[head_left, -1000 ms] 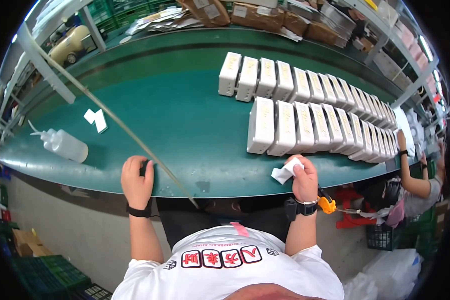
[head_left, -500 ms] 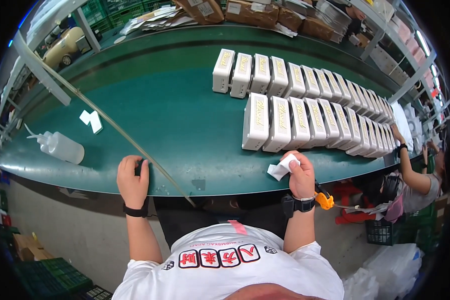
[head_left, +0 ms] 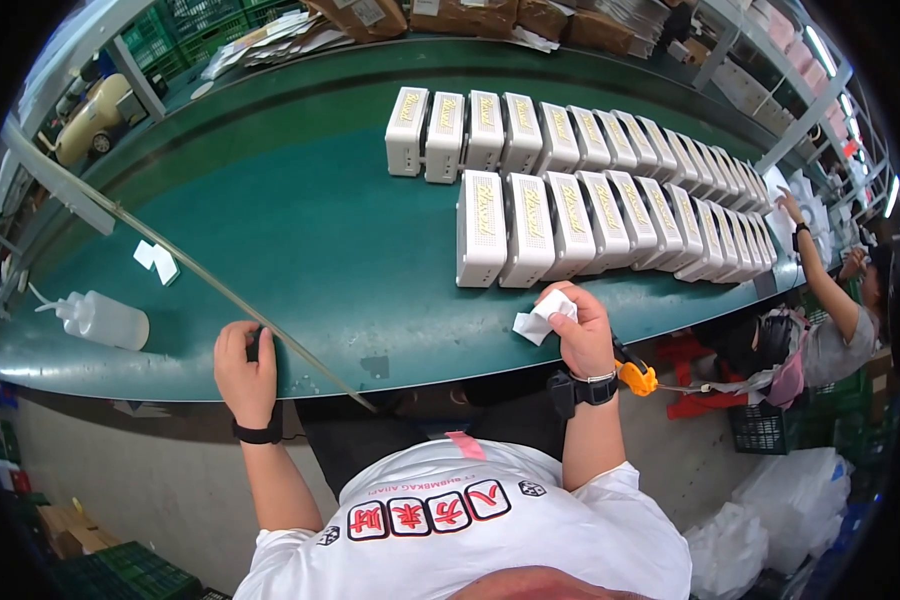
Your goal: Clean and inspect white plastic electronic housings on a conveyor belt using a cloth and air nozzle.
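My right hand (head_left: pixel 582 335) holds a crumpled white wipe (head_left: pixel 542 318), pinched between thumb and fingers above the green work surface, just in front of the nearer row of white box-shaped devices (head_left: pixel 481 230). At the front edge of that surface, my left hand (head_left: pixel 243 372) rests with its fingers curled. Something small and dark shows between its thumb and fingers, too hidden to name. A thin pale tube (head_left: pixel 220 285) slants past this hand. The devices stand upright in two rows, gold lettering on their narrow sides.
A clear squeeze bottle (head_left: pixel 106 321) with a bent spout stands at the left, near small white pieces (head_left: pixel 157 262). Cartons (head_left: pixel 460 16) and papers line the far side. An orange fitting on a cord (head_left: pixel 638 378) hangs beside my right wrist. Another person's arm (head_left: pixel 827 282) reaches in at the far right.
The view has shifted, so the devices appear farther left and slightly higher. My right hand still holds the wipe, turned a little. The other person's arm is raised more.
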{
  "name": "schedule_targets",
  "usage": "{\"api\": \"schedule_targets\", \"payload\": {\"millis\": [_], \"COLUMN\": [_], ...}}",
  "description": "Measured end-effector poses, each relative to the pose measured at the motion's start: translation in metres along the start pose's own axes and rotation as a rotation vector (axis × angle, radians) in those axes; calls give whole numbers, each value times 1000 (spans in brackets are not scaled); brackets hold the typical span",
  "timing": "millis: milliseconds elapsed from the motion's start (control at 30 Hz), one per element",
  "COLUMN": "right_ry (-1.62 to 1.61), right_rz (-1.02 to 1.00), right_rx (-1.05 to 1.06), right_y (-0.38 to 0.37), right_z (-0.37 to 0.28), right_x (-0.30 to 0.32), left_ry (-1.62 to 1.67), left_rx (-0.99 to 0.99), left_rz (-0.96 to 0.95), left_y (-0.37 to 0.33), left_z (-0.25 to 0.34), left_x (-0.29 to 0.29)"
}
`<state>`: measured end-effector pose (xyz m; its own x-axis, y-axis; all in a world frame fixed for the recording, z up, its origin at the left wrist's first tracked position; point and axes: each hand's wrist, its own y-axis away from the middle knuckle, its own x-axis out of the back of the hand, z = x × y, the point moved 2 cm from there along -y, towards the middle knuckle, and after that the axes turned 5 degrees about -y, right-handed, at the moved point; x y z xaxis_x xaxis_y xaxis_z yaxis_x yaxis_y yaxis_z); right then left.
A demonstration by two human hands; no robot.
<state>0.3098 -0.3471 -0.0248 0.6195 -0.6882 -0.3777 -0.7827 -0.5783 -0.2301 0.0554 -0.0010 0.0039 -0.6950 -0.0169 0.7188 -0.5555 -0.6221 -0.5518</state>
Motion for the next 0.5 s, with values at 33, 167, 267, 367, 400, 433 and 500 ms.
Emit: {"api": "schedule_targets", "payload": {"millis": [33, 167, 267, 367, 400, 433, 500], "right_ry": [7, 11, -7, -7, -7, 0, 16], "right_rz": [0, 5, 20, 22, 24, 20, 9], "right_rx": [0, -4, -10, -7, -8, -4, 4], "right_y": [0, 0, 0, 0, -1, -1, -2], "right_z": [0, 1, 1, 1, 1, 0, 0], "right_x": [1, 1, 1, 1, 1, 1, 1], "left_ry": [2, 3, -2, -11, -12, -13, -14], "left_rx": [8, 8, -1, -11, -11, -10, -9], "left_rz": [-4, -7, -5, -4, -2, -1, -2], "left_y": [0, 0, 0, 0, 0, 0, 0], "left_z": [0, -1, -2, -2, -1, 0, 0], "left_x": [0, -1, -1, -1, -1, -1, -1]}}
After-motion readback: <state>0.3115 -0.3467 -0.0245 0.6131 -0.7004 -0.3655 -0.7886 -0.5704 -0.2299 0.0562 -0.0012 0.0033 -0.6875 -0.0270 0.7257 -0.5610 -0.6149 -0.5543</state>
